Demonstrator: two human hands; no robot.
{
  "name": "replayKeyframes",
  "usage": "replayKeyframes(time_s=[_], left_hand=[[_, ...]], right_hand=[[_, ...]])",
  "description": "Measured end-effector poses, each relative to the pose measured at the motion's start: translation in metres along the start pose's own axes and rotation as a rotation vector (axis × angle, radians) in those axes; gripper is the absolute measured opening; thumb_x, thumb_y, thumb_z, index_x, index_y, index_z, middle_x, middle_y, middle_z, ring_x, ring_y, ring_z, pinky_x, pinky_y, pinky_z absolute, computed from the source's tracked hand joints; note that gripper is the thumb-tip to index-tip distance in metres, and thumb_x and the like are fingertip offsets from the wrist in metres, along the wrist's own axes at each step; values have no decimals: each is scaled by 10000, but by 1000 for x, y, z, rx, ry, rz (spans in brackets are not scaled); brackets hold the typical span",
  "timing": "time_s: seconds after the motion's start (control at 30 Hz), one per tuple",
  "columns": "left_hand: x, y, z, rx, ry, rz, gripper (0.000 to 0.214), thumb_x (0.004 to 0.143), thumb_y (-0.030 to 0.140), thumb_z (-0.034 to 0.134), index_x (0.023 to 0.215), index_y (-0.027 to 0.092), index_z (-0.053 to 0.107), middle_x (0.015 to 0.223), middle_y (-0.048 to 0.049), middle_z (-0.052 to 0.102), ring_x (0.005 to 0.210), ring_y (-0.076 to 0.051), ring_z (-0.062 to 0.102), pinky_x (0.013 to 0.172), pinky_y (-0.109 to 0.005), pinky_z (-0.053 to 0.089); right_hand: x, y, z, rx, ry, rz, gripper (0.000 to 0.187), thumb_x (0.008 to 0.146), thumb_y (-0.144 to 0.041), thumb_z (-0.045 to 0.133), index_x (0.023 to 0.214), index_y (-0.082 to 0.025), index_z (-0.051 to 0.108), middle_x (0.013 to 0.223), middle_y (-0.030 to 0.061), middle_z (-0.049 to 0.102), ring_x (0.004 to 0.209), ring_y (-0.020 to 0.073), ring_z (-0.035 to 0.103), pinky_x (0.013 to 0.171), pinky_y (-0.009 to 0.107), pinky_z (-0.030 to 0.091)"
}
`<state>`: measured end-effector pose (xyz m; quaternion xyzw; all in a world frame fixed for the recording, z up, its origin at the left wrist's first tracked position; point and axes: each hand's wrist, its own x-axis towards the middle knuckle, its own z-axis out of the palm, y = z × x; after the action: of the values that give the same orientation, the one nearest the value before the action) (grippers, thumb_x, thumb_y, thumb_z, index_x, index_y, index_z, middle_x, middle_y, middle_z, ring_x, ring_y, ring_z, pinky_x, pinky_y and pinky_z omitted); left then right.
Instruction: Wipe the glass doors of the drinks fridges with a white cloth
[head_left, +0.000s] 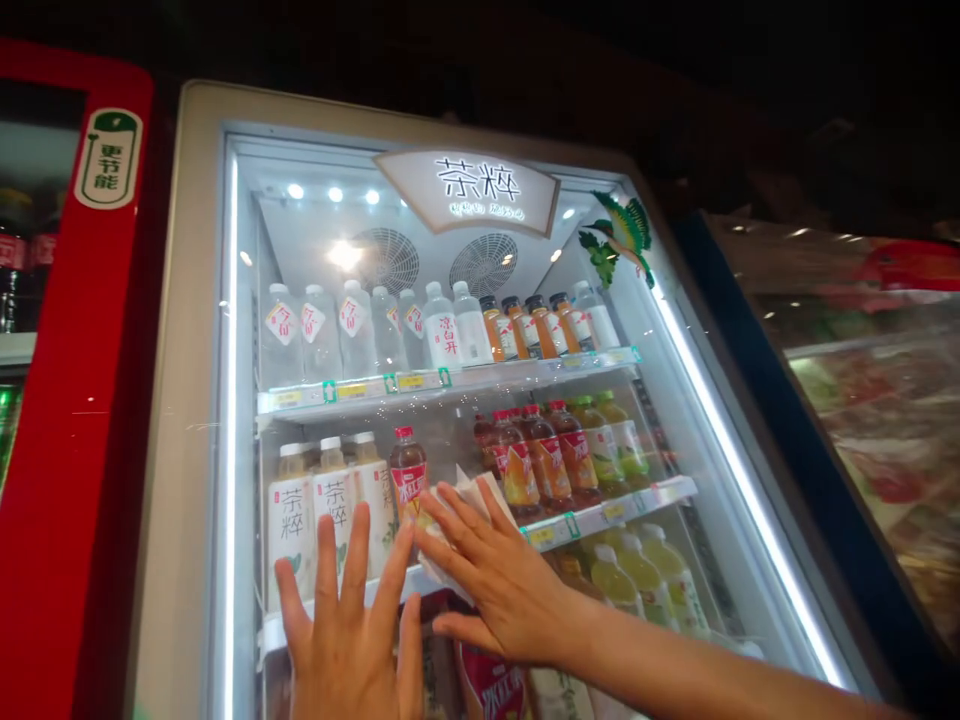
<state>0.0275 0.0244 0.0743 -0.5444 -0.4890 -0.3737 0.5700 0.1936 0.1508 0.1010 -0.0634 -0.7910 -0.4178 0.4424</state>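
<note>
While the right hand (499, 585) presses a white cloth (469, 520) flat against the glass door (675, 420) of a lit drinks cooler (187, 400), its fingers lie spread and open over the fabric, not curled around it — the cloth shows as a crumpled white edge above and beside the fingertips. It sits low on the glass, in front of the second shelf (607, 512), just right of a red-labelled bottle (407, 478). The left hand (349, 625) is just beside it, palm flat on the same glass with all fingers splayed, holding nothing; its fingertips nearly meet those of the right hand.

Behind the glass stand pale tea bottles (330, 505) at the left of that shelf and amber bottles (540, 455) at the right. Clear water bottles (337, 330) line the top shelf (two round fans (484, 262) sit behind them), under a sign (476, 188) with Chinese characters — a painted bird (622, 235) decorates the door's upper right corner. A red cooler (67, 400) stands to the left.
</note>
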Motion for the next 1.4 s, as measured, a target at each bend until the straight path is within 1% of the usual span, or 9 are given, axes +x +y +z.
replayKeyframes(time_s=[0.2, 0.37, 0.47, 0.6, 0.8, 1.0, 1.17, 1.23, 1.4], left_hand=[[44, 12, 18, -52, 39, 55, 659, 940, 290, 558, 1561, 333, 342, 1695, -47, 226, 1583, -318, 123, 1275, -617, 8], [57, 34, 31, -96, 83, 119, 642, 951, 339, 530, 1563, 335, 339, 1682, -48, 269, 1581, -305, 142, 1278, -595, 9], [66, 53, 46, -126, 81, 125, 639, 954, 392, 527, 1562, 356, 335, 1673, -54, 290, 1578, -310, 157, 1270, -616, 20], [86, 87, 72, -161, 119, 109, 606, 965, 406, 502, 1552, 365, 357, 1663, -60, 310, 1572, -311, 179, 1265, -620, 21], [93, 157, 108, -163, 71, 187, 650, 946, 469, 526, 1559, 346, 349, 1667, -65, 299, 1585, -299, 129, 1267, -621, -4], [127, 230, 137, -177, 100, 219, 610, 956, 445, 532, 1538, 326, 396, 1666, -47, 307, 1584, -282, 139, 1281, -586, 3], [143, 276, 162, -155, 112, 206, 603, 938, 444, 569, 1512, 310, 442, 1661, -28, 317, 1583, -276, 144, 1294, -549, -9], [150, 290, 171, -131, 109, 220, 601, 934, 440, 576, 1506, 308, 449, 1660, -14, 321, 1582, -272, 148, 1298, -541, -9], [180, 308, 187, -97, 98, 232, 575, 942, 423, 564, 1495, 299, 463, 1672, -27, 285, 1579, -303, 147, 1289, -585, -6]], right_hand=[[35, 67, -13, -87, 83, 185, 803, 1009, -615, 415, 1634, -192, 139, 1714, 123, 141, 1584, 334, 109, 1247, 648, 174], [-13, 80, -19, -108, -12, -7, 904, 955, -746, 383, 1629, -179, 176, 1709, 125, 167, 1586, 308, 106, 1266, 588, 164], [-29, 115, -23, -141, -34, 32, 905, 949, -745, 413, 1627, -193, 180, 1708, 120, 176, 1589, 294, 90, 1265, 570, 186], [-47, 159, -29, -156, 38, 233, 878, 983, -662, 436, 1631, -156, 127, 1712, 161, 111, 1593, 321, 30, 1248, 621, 188], [-131, 178, -32, -62, -82, 125, 932, 955, -754, 371, 1641, -184, 100, 1721, 123, 87, 1592, 326, 38, 1275, 605, 100], [-155, 271, -46, 5, 8, 295, 841, 1017, -634, 356, 1642, -217, -21, 1723, 135, -2, 1594, 303, -48, 1262, 640, 102], [-201, 293, -48, 39, -65, 118, 896, 984, -701, 358, 1646, -206, 12, 1723, 137, 28, 1593, 326, -7, 1265, 631, 124], [-203, 309, -49, 40, -47, 114, 876, 992, -683, 357, 1646, -219, 4, 1725, 122, 37, 1595, 315, -5, 1268, 624, 128], [-173, 358, -53, 41, 107, 214, 825, 1024, -586, 358, 1632, -268, -100, 1727, 93, -42, 1592, 297, -63, 1261, 649, 95]])
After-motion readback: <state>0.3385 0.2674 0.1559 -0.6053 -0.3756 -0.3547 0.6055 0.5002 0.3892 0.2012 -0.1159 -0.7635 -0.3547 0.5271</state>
